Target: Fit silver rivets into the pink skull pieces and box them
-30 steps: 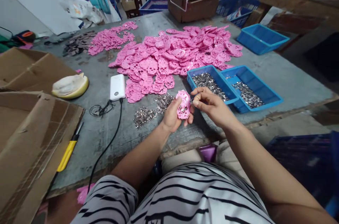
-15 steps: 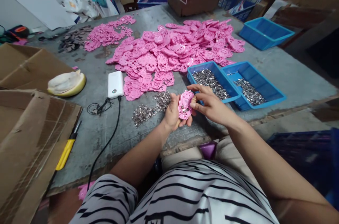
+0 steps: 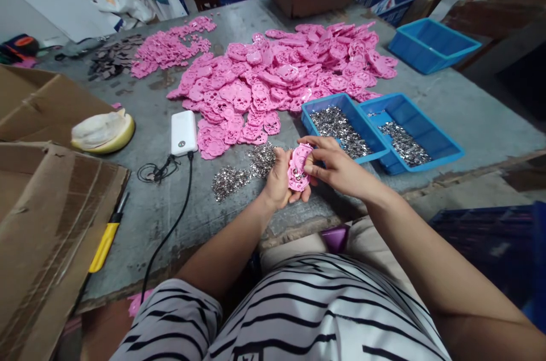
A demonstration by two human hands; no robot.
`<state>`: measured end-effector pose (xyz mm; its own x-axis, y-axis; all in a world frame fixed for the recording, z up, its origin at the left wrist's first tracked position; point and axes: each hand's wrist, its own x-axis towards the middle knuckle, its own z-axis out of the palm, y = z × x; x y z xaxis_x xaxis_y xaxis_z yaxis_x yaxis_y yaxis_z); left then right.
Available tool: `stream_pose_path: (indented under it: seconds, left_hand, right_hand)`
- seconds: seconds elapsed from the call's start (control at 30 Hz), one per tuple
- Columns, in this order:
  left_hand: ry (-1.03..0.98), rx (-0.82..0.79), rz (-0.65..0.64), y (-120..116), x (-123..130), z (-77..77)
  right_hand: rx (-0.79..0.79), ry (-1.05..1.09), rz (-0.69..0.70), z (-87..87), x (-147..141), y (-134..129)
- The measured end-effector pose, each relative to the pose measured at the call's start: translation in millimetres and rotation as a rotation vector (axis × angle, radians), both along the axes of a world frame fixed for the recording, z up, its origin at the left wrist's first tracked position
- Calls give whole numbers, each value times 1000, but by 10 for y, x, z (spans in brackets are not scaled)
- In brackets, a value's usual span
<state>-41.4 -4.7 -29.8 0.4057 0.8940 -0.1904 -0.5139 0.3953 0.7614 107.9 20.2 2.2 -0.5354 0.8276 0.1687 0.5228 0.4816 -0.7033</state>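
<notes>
A pink moulded plastic piece (image 3: 300,163) lies face up in my left hand (image 3: 277,183), whose thumb and fingers close around its left side and underside. Small shiny metal parts sit in its lower half. My right hand (image 3: 336,166) is pinched against the piece's right edge, thumb and index finger over its face; anything between those fingertips is hidden. Just beyond my left hand, two small heaps of metal parts (image 3: 230,182) rest on the table. Behind my right hand stands a blue tray (image 3: 377,154) of metal parts, touching a second blue tray (image 3: 441,156) with more.
A large pile of pink pieces (image 3: 256,79) covers the middle of the table (image 3: 187,247). Left are a white power bank (image 3: 184,132) with a black cable, a fruit rind (image 3: 121,136), a yellow-handled tool (image 3: 104,247) and cardboard boxes (image 3: 51,196). Another blue tray (image 3: 430,45) stands back right.
The view has shifted slightly. The pink piece is turned a little in my left hand, and my right fingers remain against it with a small shift.
</notes>
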Motion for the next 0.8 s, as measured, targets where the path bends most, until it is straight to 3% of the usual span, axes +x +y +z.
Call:
stream_pose_path:
  seconds: [0.17,0.4,0.57,0.8]
  left_hand:
    - [-38,-57,2,-6,5,16]
    - [10,48,22,-14,23,-14]
    - [-20,25,-1,8,-19,52]
    - [30,53,-30,5,-47,98]
  right_hand:
    - [26,-4,-12,0,-20,-8]
    - [38,50,-89,-23,-65,-74]
    - [21,173,-154,-35,-53,-109]
    - [42,354,-368,68,3,-246]
